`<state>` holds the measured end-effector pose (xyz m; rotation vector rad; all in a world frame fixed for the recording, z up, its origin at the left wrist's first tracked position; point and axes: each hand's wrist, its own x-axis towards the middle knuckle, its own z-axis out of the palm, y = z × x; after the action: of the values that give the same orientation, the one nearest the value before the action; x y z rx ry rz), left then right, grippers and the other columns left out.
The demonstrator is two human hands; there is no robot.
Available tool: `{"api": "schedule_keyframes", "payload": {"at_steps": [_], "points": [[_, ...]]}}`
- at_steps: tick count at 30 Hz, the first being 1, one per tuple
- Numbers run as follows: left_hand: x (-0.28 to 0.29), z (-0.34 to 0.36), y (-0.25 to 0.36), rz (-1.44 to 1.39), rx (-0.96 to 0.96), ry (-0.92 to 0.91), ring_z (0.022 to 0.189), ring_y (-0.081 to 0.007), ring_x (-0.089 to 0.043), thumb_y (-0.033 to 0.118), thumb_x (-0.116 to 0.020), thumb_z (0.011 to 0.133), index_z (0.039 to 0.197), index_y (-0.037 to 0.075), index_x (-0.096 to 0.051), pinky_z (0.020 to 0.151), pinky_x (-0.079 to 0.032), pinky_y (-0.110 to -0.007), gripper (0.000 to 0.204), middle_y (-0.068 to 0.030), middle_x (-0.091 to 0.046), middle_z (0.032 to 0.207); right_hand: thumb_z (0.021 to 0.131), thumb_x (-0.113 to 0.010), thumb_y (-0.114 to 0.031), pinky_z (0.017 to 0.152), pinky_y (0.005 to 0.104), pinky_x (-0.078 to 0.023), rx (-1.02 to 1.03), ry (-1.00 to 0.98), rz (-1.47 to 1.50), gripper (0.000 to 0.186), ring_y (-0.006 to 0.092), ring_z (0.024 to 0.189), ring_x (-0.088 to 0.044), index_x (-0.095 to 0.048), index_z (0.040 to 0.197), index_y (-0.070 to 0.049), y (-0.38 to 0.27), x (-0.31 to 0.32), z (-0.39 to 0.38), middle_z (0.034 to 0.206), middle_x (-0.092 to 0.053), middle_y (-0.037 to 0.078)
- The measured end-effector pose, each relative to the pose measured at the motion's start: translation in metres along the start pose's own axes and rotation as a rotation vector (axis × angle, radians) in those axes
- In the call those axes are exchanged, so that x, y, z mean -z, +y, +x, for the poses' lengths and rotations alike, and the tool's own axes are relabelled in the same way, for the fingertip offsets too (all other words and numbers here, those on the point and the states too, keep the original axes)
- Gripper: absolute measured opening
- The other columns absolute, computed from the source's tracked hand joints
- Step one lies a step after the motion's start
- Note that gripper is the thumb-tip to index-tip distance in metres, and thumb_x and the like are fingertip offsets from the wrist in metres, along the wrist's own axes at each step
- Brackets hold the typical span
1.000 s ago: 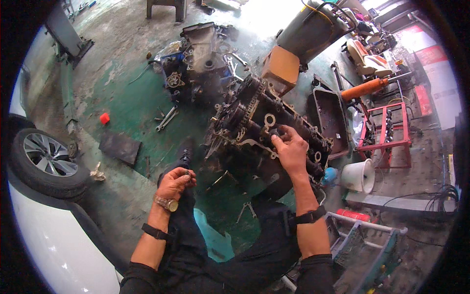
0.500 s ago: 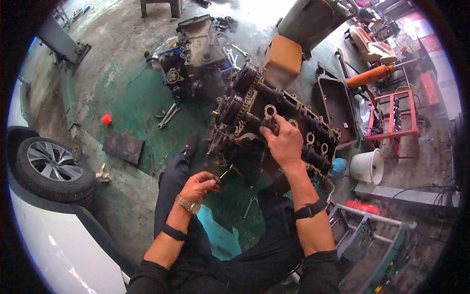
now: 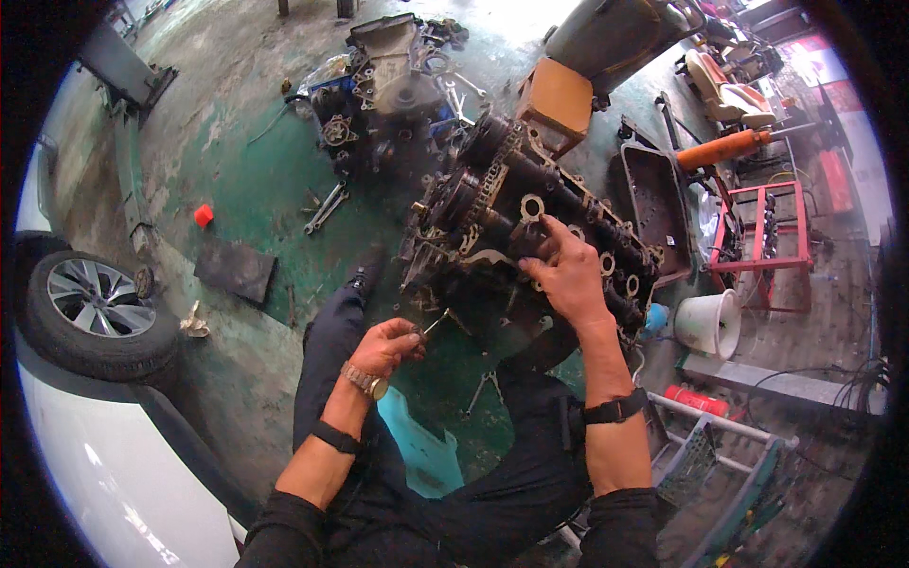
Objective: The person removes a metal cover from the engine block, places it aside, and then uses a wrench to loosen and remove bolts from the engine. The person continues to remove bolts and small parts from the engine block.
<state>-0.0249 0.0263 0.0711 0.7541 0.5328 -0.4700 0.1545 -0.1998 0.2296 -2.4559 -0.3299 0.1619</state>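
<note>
A dark, oily engine (image 3: pixel 568 213) stands in front of me, with a timing chain (image 3: pixel 490 175) and round sprockets at its left end. Over its near side is my right hand (image 3: pixel 573 279), fingers bent and closed around a small dark part; hand and shadow hide what it is. My left hand (image 3: pixel 388 348) is closed, lower and to the left, apart from the engine. From its fingers a slim metal rod-like tool (image 3: pixel 436 323) sticks out toward the engine; its held end is hidden.
Another partly dismantled engine (image 3: pixel 383 90) lies farther off, with wrenches (image 3: pixel 327 208) on the floor nearby. A cardboard box (image 3: pixel 559 95), an oil pan (image 3: pixel 653 204), a white bucket (image 3: pixel 710 324) and a red metal stand (image 3: pixel 767 241) are rightward. A wheel (image 3: pixel 99 303) stands left.
My right hand has shifted slightly right and down over the engine, its fingers still bent. The left hand has risen a little with the slim tool. The whole view has shifted slightly.
</note>
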Motion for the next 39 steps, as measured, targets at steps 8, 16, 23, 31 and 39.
{"api": "schedule_keyframes", "payload": {"at_steps": [8, 16, 23, 31, 39], "points": [[-0.001, 0.005, 0.0, -0.005, -0.006, -0.032, 0.076, -0.0215, -0.064, 0.006, -0.066, 0.083, 0.097, -0.001, -0.059, 0.068, -0.053, -0.033, 0.016, -0.011, -0.067, 0.09, 0.066, -0.079, -0.011, 0.058, 0.0293, -0.047, 0.14, 0.049, -0.145, 0.052, 0.0163, 0.057, -0.056, -0.062, 0.114, -0.001, 0.009, -0.005, 0.006, 0.069, -0.061, 0.01], [-0.001, 0.005, 0.001, 0.072, 0.032, -0.008, 0.077, -0.0177, -0.062, 0.01, -0.065, 0.086, 0.098, 0.003, -0.058, 0.069, -0.051, -0.029, 0.016, -0.0082, -0.066, 0.092, 0.067, -0.077, -0.01, 0.057, 0.0284, -0.046, 0.079, 0.001, -0.117, 0.052, 0.0142, 0.056, -0.055, -0.062, 0.116, -0.001, 0.008, -0.004, 0.008, 0.066, -0.06, 0.009], [0.003, 0.01, -0.005, 0.052, 0.06, 0.007, 0.076, -0.0205, -0.064, 0.004, -0.066, 0.083, 0.097, 0.0, -0.059, 0.069, -0.053, -0.032, 0.016, -0.0096, -0.066, 0.089, 0.068, -0.075, -0.016, 0.068, 0.0413, -0.05, -0.041, -0.082, -0.093, 0.05, 0.0341, 0.077, -0.064, -0.061, 0.115, -0.008, 0.006, -0.001, 0.008, 0.082, -0.067, 0.016], [-0.003, 0.01, -0.002, 0.083, 0.031, 0.01, 0.077, -0.0212, -0.064, 0.003, -0.066, 0.083, 0.097, 0.0, -0.059, 0.069, -0.053, -0.034, 0.016, -0.0098, -0.066, 0.09, 0.063, -0.078, -0.011, 0.058, 0.0323, -0.047, 0.123, 0.041, -0.205, 0.062, 0.0228, 0.058, -0.058, -0.058, 0.121, -0.003, 0.01, -0.009, 0.007, 0.069, -0.061, 0.011], [-0.019, -0.002, 0.01, 0.138, -0.008, 0.01, 0.072, -0.0191, -0.064, 0.008, -0.062, 0.087, 0.098, 0.003, -0.058, 0.064, -0.053, -0.031, 0.013, -0.0095, -0.066, 0.089, 0.072, -0.073, -0.01, 0.06, 0.0295, -0.049, 0.025, 0.196, -0.015, 0.045, 0.0169, 0.061, -0.06, -0.06, 0.114, 0.001, 0.009, 0.018, -0.005, 0.073, -0.064, 0.012]]}}
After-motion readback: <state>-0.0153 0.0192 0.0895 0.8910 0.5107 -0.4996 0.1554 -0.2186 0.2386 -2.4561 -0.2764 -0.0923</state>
